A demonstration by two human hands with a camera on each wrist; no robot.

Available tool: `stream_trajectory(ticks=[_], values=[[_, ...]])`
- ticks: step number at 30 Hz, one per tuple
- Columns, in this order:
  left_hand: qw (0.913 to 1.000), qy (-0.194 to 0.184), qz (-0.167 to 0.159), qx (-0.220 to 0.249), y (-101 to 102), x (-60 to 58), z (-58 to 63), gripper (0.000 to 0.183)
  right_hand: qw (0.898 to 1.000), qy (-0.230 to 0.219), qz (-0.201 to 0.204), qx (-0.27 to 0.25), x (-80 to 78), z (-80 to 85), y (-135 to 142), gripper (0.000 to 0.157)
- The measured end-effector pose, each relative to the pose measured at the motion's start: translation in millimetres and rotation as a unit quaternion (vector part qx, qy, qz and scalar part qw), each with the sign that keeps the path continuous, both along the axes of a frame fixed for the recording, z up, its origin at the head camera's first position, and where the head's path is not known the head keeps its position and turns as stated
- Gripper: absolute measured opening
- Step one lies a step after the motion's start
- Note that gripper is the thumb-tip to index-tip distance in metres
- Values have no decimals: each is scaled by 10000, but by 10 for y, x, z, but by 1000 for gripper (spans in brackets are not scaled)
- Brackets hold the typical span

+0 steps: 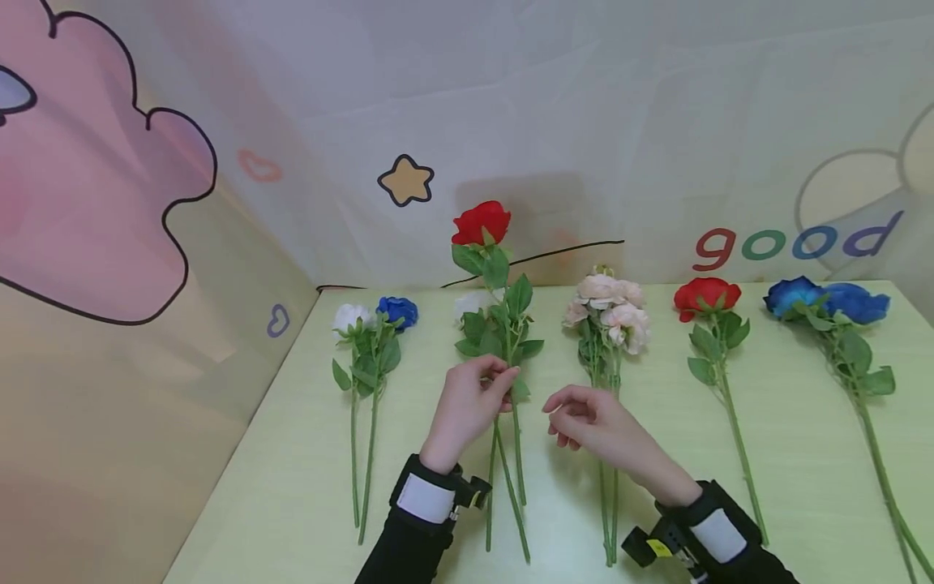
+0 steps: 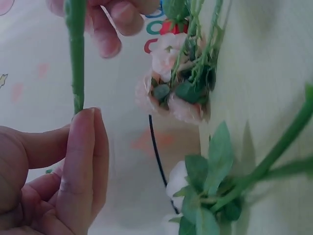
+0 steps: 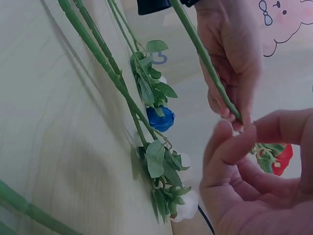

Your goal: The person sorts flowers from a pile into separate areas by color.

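Observation:
My left hand (image 1: pixel 467 405) pinches the green stem of a red rose (image 1: pixel 481 222) between thumb and fingertips, just below its leaves. The bloom points to the back wall, and in the left wrist view the stem (image 2: pixel 76 54) is raised off the table. Under it lie white roses (image 1: pixel 473 307), partly hidden by its leaves. My right hand (image 1: pixel 594 418) hovers to the right with loosely bent fingers and nothing in them. It passes over the stems of a bunch of pale pink flowers (image 1: pixel 609 304). In the right wrist view its fingertips appear close by the left hand (image 3: pixel 232 68).
On the left of the table (image 1: pixel 284 487) lie a white rose (image 1: pixel 352 316) and a blue rose (image 1: pixel 397 310). Another red rose (image 1: pixel 706 296) and blue flowers (image 1: pixel 854 304) lie on the right. A printed cloth (image 1: pixel 584 105) hangs behind.

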State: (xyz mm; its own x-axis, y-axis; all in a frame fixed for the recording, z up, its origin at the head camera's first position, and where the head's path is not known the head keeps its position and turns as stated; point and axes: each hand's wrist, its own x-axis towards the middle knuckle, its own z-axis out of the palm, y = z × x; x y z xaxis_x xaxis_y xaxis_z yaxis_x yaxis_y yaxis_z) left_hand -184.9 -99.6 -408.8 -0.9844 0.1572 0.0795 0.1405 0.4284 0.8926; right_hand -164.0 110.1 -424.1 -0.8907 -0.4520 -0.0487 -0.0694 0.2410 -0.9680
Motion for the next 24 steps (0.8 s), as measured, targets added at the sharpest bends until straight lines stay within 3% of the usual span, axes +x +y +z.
stream_trajectory(ticks=[4,10,18,24], values=[[9995,-135,-31,272,46,-43,-53,21,9989,-58,435,141,11,-37,-30,31],[9977,-172,-71,659,59,-64,-89,22,9971,-145,744,27,31,-71,-100,34],[9953,-174,-200,931,116,-55,-83,23,9978,-86,633,-173,76,-70,-168,35],[9973,-14,-232,699,137,-40,-90,21,9974,-55,628,-359,94,-85,-185,30]])
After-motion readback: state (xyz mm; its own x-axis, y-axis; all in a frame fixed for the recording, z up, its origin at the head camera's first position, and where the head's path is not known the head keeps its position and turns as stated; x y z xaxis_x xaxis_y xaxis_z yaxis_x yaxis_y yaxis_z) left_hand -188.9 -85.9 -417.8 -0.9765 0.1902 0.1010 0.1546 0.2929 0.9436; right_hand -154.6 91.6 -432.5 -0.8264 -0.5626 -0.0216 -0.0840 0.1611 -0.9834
